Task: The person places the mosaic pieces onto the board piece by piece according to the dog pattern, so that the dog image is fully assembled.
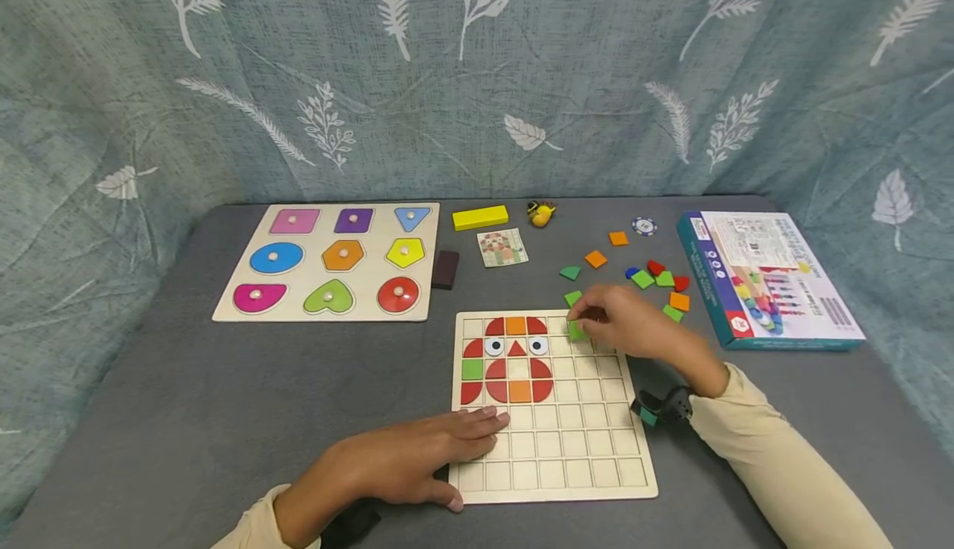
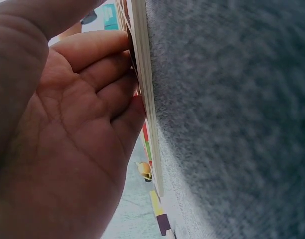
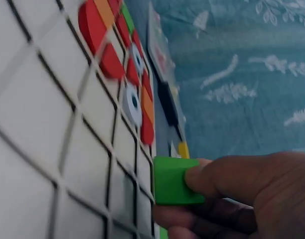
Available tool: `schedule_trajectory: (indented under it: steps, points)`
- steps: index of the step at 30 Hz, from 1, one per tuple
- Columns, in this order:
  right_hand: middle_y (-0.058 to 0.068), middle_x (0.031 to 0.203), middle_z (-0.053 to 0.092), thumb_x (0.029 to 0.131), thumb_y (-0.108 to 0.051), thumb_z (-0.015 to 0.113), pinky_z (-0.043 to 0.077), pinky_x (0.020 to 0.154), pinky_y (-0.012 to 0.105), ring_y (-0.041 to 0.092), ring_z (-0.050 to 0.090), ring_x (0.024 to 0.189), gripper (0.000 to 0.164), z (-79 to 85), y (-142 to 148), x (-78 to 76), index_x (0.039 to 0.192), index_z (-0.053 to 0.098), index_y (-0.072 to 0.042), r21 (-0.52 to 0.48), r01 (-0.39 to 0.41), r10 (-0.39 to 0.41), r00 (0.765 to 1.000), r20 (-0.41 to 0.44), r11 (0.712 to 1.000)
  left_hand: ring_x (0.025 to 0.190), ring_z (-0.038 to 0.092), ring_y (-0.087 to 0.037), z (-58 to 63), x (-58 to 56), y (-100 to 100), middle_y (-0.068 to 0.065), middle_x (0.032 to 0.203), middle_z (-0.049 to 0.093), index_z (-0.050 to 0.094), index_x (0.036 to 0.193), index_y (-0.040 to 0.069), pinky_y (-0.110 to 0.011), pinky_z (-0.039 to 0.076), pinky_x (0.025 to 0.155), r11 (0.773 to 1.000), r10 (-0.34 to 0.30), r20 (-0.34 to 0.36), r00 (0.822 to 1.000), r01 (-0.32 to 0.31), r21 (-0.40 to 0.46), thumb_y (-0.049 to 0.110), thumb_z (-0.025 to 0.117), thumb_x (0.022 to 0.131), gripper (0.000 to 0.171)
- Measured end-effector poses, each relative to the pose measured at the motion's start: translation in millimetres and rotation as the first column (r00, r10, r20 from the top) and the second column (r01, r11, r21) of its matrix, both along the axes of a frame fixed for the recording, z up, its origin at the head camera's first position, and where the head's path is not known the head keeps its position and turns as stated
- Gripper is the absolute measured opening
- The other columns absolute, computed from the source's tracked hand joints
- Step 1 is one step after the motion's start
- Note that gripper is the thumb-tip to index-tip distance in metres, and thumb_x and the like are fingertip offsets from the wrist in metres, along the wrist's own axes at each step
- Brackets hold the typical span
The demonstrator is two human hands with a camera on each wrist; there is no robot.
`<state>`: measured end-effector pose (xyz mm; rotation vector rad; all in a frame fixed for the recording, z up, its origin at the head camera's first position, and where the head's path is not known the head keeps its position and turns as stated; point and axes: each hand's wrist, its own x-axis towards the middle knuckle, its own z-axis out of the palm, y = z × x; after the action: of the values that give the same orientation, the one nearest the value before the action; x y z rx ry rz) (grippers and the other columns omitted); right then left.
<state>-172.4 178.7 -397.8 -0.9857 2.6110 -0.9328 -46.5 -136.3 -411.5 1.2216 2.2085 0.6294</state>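
A wooden grid board carries red, orange and green tiles and two eye pieces in its upper left cells. At the board's upper right, my right hand pinches a green square tile between thumb and fingers, at the board's top edge. My left hand lies on the board's lower left, fingers straight across the cells and thumb at its front left corner. In the left wrist view, the left fingers rest against the board's edge.
Loose green, orange, red and blue tiles lie behind the right hand. A boxed set sits at the right, a shape puzzle board at the left. Along the back are a picture card, a yellow block, a bee figure and a chip.
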Motion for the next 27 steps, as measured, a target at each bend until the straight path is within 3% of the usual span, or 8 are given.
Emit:
schedule_trajectory:
  steps: [7,15,27]
  points:
    - [-0.002,0.090,0.064,0.090,0.001,0.064,0.047,0.064,0.027,0.010,0.052,0.074,0.017,-1.1,-15.4,16.6,0.106,0.072,-0.002,-0.045,-0.064,0.061,0.997,-0.055,0.997,0.145,0.019,-0.018,-0.7,0.5,-0.1,-0.002,0.158,0.025,0.040,0.147,0.005,-0.037,0.027,0.112,1.000,0.002,-0.003,1.000,-0.002,0.007,0.025,0.074,0.087,0.072]
    - [-0.004,0.096,0.065,0.090,-0.001,0.066,0.049,0.067,0.026,0.010,0.053,0.078,0.016,-0.9,-29.3,33.3,0.101,0.074,-0.008,-0.066,-0.126,0.129,0.990,0.050,0.990,0.145,0.021,-0.020,-1.5,-0.1,0.1,-0.004,0.158,0.026,0.041,0.147,0.005,-0.037,0.028,0.112,1.000,-0.014,-0.048,0.999,0.015,0.008,0.027,0.074,0.086,0.073]
    - [-0.011,0.081,0.061,0.088,0.000,0.067,0.048,0.065,0.023,0.005,0.053,0.073,0.013,-6.8,-48.4,50.0,0.095,0.073,-0.009,-0.080,-0.241,0.251,0.957,0.143,0.967,0.144,0.023,-0.019,-1.7,-0.1,-0.2,-0.003,0.158,0.027,0.043,0.146,0.006,-0.036,0.030,0.111,0.999,-0.034,-0.100,0.994,0.033,-0.015,0.029,0.074,0.087,0.071]
